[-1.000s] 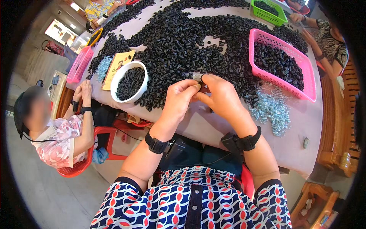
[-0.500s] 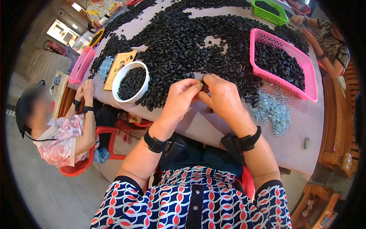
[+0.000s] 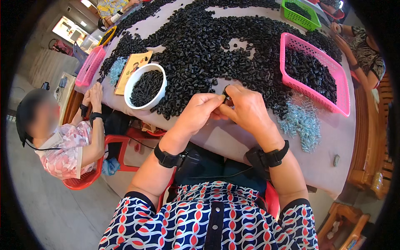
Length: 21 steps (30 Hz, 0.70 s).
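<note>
My left hand (image 3: pixel 200 111) and my right hand (image 3: pixel 246 107) meet over the near part of the table. Between their fingertips they pinch a small black plastic part (image 3: pixel 226 92); the fingers cover most of it. Just beyond the hands spreads a wide heap of small black parts (image 3: pixel 196 50). To the left of my left hand stands a white bowl (image 3: pixel 163 92) with thin black pieces (image 3: pixel 146 88) in it. Right of my right hand lies a pile of clear bluish small springs or coils (image 3: pixel 301 125).
A pink basket (image 3: pixel 306 96) of black parts stands at right; a green basket (image 3: pixel 312 23) is farther back. A booklet (image 3: pixel 132 71) lies behind the bowl. One person (image 3: pixel 66 141) sits at left, and others are around the table (image 3: pixel 233 139). A small greyish object (image 3: pixel 336 160) lies near the right edge.
Both hands stay together at the small part, with slight finger and wrist movement. The view has shifted a little, so the table's things appear somewhat farther right.
</note>
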Available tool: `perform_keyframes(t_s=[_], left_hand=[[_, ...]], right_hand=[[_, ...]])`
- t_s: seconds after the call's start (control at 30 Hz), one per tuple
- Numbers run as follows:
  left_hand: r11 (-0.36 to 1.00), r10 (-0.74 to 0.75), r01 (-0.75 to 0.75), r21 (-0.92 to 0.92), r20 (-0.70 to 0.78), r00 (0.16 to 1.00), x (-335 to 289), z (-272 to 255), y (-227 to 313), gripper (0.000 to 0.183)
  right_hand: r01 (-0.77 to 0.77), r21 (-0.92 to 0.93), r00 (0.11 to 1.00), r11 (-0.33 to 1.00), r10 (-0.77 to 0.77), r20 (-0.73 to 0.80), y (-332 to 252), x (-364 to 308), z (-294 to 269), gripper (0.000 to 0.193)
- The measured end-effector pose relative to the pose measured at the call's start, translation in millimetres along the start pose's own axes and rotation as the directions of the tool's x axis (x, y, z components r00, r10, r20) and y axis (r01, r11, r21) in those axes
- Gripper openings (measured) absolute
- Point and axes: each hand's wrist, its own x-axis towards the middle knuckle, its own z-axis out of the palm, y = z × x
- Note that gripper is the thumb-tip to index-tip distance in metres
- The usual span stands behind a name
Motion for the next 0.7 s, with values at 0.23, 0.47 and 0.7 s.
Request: perform_keyframes(t_s=[0.23,0.47,0.7], left_hand=[[0.998,-0.041,0.040,-0.058,-0.011,0.999,-2,-1,-2,0.029],[0.996,0.023,-0.021,-0.083,0.020,1.000,-1,-1,-12,0.036],[0.917,0.238,-0.205,0.341,-0.057,0.969,-7,18,-8,0.026]], right_hand=[[0.072,-0.055,0.997,0.996,-0.073,-0.026,0,-3,5,0.025],[0.055,-0.055,0.998,0.997,-0.057,-0.025,-1,-2,1,0.027],[-0.388,0.203,0.754,0.899,0.437,-0.491,18,16,-66,0.028]])
